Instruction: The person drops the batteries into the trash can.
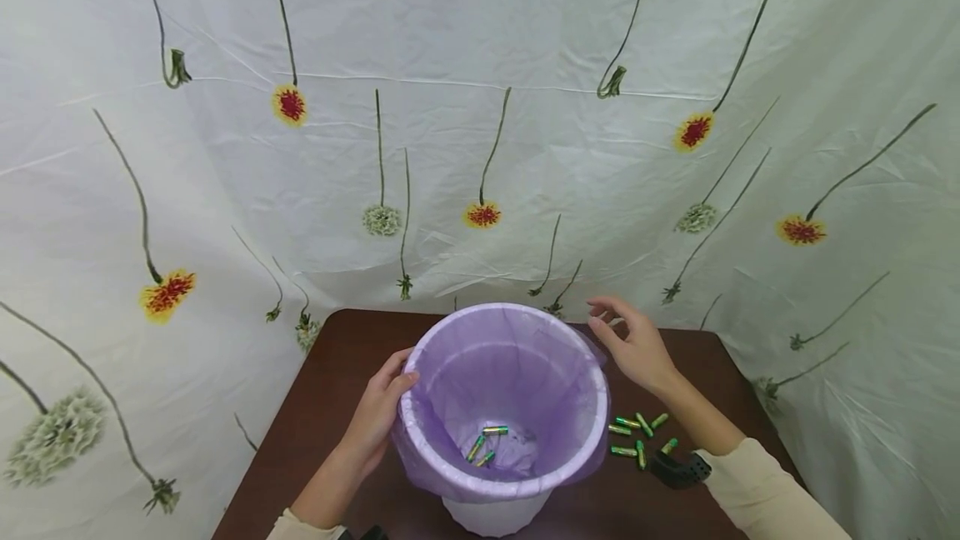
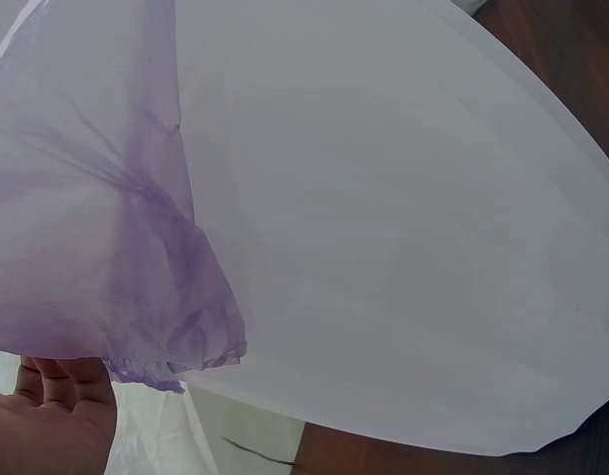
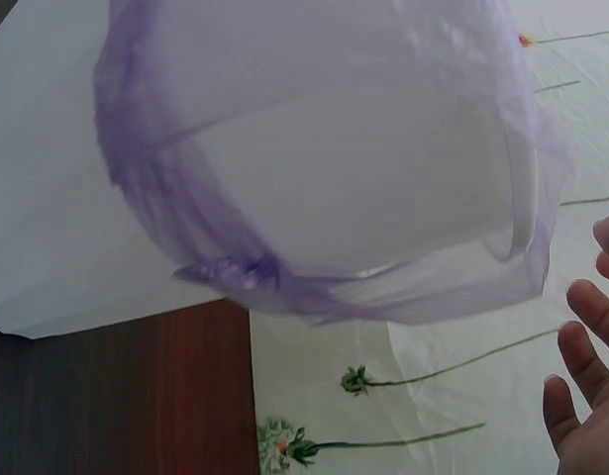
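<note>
A white trash can (image 1: pixel 491 515) stands on the table, lined with a translucent purple garbage bag (image 1: pixel 517 365) folded over its rim. Three green and gold batteries (image 1: pixel 495 431) lie at the bottom inside the bag. My left hand (image 1: pixel 378 407) grips the can's left rim through the bag, thumb on top and fingers outside. In the left wrist view, the bag's loose edge (image 2: pixel 185 327) hangs over the fingers. At the far right of the rim is my right hand (image 1: pixel 637 348), fingers loosely bent and holding nothing. The right wrist view shows those fingers (image 3: pixel 586 361) apart from the bag.
Several more batteries (image 1: pixel 640 440) are scattered on the dark brown table (image 1: pixel 360 340), right of the can and beneath my right forearm. A white flower-printed cloth (image 1: pixel 450 148) hangs behind and along both sides of the table.
</note>
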{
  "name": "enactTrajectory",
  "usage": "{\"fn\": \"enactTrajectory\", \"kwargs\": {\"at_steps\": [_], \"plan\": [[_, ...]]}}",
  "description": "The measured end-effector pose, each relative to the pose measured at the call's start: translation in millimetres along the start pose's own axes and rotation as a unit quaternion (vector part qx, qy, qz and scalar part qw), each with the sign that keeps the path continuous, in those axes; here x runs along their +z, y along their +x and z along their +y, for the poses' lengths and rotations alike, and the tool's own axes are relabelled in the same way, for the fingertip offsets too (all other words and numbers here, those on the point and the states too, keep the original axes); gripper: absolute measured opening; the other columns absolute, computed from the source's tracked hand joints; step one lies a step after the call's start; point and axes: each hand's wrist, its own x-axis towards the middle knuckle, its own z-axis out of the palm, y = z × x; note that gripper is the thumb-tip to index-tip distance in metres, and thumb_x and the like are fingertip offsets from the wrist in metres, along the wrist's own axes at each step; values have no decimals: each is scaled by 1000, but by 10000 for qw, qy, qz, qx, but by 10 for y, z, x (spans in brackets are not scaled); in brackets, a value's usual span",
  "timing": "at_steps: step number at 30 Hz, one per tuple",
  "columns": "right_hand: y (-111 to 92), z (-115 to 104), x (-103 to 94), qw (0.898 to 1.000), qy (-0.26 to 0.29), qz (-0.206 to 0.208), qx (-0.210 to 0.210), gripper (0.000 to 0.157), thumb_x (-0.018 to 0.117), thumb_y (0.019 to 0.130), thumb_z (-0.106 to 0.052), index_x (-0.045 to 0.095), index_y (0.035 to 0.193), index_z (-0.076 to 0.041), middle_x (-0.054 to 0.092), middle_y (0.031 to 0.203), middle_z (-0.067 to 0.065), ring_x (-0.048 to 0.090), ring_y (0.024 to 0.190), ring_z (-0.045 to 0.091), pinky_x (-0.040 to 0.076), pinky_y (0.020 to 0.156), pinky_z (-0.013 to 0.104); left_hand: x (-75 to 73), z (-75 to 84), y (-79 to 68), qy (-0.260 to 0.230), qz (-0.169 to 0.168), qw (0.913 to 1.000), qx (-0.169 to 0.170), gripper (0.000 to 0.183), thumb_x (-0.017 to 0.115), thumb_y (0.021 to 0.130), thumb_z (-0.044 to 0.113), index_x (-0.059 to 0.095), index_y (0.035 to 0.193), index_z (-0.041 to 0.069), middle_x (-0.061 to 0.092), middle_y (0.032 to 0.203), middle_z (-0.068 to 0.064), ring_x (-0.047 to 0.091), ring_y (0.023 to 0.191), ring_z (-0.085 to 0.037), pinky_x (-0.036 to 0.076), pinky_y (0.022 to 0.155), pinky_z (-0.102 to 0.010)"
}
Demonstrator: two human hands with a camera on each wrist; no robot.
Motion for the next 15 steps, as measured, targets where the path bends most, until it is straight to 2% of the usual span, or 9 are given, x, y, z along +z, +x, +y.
{"fn": "enactTrajectory", "kwargs": {"at_steps": [6,12,15], "plan": [[-95,113,-71,9997,-144,180,19,29,64,103,-12,66,130,-4,68,111,9,62,99,24,50,87,45,7,-9,-4,7,10,10000,15,38,54,102,10,57,139,1,57,127,-21,60,107,-29,52,87,-31],[-169,247,-82,9996,-224,131,101,29,65,102,-13,65,129,-3,69,110,9,63,100,25,50,84,44,4,-19,-3,-11,28,10000,49,39,53,102,9,56,140,0,56,130,-21,59,108,-28,51,88,-29],[-219,325,-96,9990,-349,287,72,28,66,101,-11,66,128,-2,70,107,8,64,97,24,50,82,41,5,-19,0,6,13,10000,86,39,53,102,9,56,140,0,56,131,-21,59,109,-27,51,89,-29]]}}
